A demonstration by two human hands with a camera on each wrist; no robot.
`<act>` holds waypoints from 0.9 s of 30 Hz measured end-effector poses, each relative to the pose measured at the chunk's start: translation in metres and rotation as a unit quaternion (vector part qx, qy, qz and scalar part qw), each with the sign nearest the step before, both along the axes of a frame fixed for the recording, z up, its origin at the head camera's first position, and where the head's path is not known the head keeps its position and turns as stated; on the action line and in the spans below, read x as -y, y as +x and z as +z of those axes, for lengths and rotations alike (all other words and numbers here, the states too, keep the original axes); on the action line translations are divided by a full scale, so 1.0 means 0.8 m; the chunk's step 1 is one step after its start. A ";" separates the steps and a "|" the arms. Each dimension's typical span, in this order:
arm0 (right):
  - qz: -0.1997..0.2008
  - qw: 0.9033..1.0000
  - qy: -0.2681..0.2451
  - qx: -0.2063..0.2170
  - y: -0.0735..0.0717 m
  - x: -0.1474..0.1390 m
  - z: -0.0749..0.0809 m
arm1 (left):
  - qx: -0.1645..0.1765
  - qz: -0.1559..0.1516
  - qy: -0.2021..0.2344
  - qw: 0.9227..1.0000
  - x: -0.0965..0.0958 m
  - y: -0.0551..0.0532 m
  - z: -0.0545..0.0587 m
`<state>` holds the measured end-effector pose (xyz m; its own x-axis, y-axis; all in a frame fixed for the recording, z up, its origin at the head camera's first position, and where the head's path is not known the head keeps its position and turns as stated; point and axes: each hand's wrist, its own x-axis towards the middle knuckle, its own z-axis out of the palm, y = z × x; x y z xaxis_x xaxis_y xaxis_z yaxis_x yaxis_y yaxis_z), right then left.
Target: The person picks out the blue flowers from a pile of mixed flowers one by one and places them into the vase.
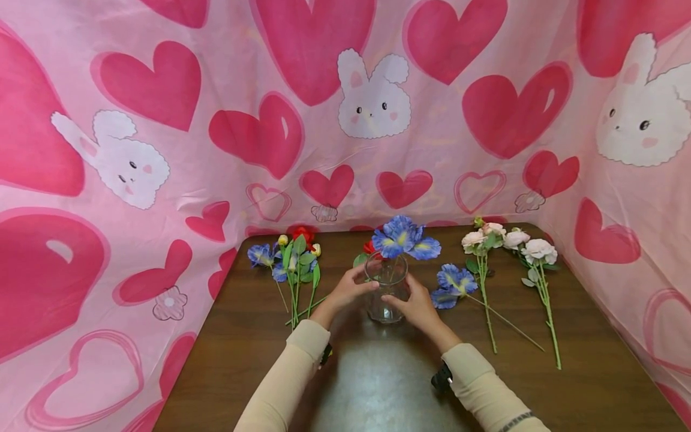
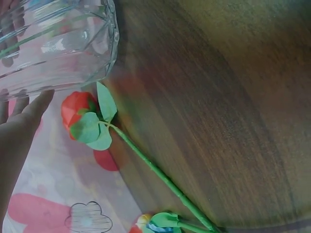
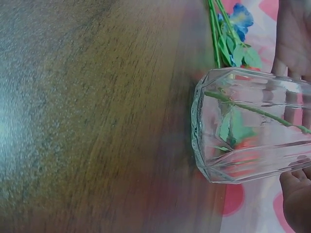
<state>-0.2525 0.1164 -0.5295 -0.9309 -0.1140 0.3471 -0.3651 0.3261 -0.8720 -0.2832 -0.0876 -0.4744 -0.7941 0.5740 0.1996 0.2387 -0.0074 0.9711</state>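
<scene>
A clear glass vase [image 1: 384, 313] stands upright between both hands at the middle of the table. My left hand [image 1: 348, 289] holds its left side, and my right hand [image 1: 418, 304] grips the right side with the thumb in front. One blue iris [image 1: 402, 239] leans over the rim to the right. Through the glass in the right wrist view, its green stem [image 3: 265, 114] runs slantwise to the base. Behind the vase lies a red rose [image 2: 77, 110] with green leaves, partly hidden by the glass in the head view.
To the left lies a cluster of blue irises [image 1: 261, 255], yellowish buds [image 1: 283, 240] and a red flower [image 1: 303, 234]. A loose blue iris [image 1: 452, 285] lies right of the vase. Farther right are two stems of pale pink roses [image 1: 538, 251]. A heart-patterned cloth [image 1: 237, 198] surrounds the table [image 1: 572, 390].
</scene>
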 end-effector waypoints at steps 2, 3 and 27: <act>-0.002 1.000 0.004 -0.002 0.000 0.000 0.000 | 0.003 0.000 -0.002 1.000 0.000 0.001 0.001; -0.004 1.000 0.005 -0.004 0.000 0.000 0.001 | 0.006 -0.001 -0.003 1.000 0.000 0.002 0.002; 0.004 0.999 0.043 0.013 -0.002 -0.005 0.011 | 0.041 -0.013 0.003 0.999 0.000 0.006 0.003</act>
